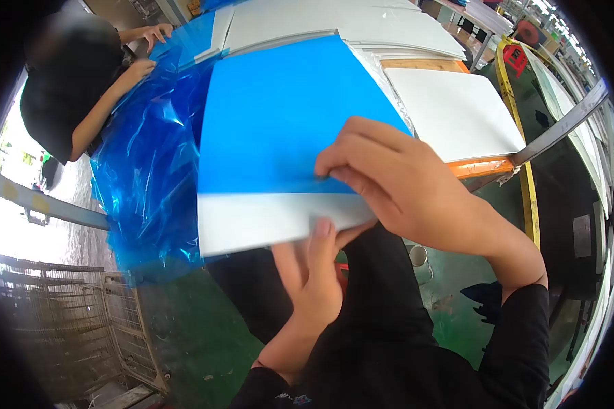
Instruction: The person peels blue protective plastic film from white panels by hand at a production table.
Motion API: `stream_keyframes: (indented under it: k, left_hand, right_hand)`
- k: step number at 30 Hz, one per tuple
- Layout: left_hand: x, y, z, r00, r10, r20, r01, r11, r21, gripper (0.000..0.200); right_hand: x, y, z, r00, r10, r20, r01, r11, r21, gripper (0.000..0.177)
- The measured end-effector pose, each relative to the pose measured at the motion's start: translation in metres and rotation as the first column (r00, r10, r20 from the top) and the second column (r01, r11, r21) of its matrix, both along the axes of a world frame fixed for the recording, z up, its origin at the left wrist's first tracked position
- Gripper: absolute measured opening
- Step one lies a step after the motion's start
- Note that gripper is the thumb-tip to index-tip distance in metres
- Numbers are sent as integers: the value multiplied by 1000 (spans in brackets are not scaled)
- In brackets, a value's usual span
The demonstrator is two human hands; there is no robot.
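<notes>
A flat white board with a blue covering lies in front of me, and a white strip shows along its near edge. My left hand grips that near edge, thumb on top and fingers underneath. Over the blue part, near its border with the white strip, my right hand is closed in a pinch. A small dark spot shows at its fingertips, too blurred to identify. Crumpled clear blue film hangs over the table edge to the left of the board.
White boards are stacked behind, and another white stack rests on an orange-edged support at right. At the upper left a co-worker has both hands by the blue film. A metal bar juts out at right.
</notes>
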State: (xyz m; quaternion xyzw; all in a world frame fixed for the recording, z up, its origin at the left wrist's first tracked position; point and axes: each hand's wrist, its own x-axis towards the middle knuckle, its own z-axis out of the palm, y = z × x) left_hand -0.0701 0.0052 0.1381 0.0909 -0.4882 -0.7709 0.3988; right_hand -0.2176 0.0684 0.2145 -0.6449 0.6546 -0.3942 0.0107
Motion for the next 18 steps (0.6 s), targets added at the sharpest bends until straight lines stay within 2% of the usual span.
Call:
stream_keyframes:
  k: [1,2,4,5,6,7,8,10,12,14,17,18]
  left_hand:
    - [9,1,3,1000,-12,-16,12,1000,-12,42]
    - [23,2,6,997,-18,74,19,1000,-9,46]
    - [49,2,-3,973,132,187,-133,991,-11,53]
    - [58,-4,-10,962,222,157,-211,974,-84,56]
    - [66,-9,-11,949,274,154,-257,959,-124,58]
    - [72,-16,-9,935,322,147,-298,940,-164,60]
    - [77,-22,-6,920,365,140,-334,920,-203,62]
    - [89,-35,-4,907,386,165,-361,918,-165,68]
    - [100,-43,-2,881,421,218,-398,906,-142,68]
    - [113,-55,-6,840,453,297,-402,889,-220,61]
    - [137,-74,-21,743,555,374,-408,819,-405,55]
    - [145,-80,-23,704,598,383,-404,781,-476,53]
  right_hand:
    - [-3,0,2,999,-30,34,32,999,-44,17]
    - [-6,1,6,996,-56,71,62,994,-89,16]
    - [-15,4,11,971,-159,178,182,976,-123,12]
    - [-18,6,19,937,-207,281,245,964,-104,10]
    - [-24,6,22,872,-261,415,311,949,-57,15]
    - [-33,5,21,785,-211,582,303,951,-64,20]
    - [-42,7,19,742,-144,654,286,951,-115,24]
    - [-57,17,16,625,-171,761,404,906,-129,25]
    - [-75,33,8,531,-193,825,512,849,-131,25]
    - [-90,49,-3,472,-215,855,604,785,-136,24]
    - [-74,81,12,94,-362,927,698,689,198,27]
    - [-84,97,4,155,-280,948,710,699,90,30]
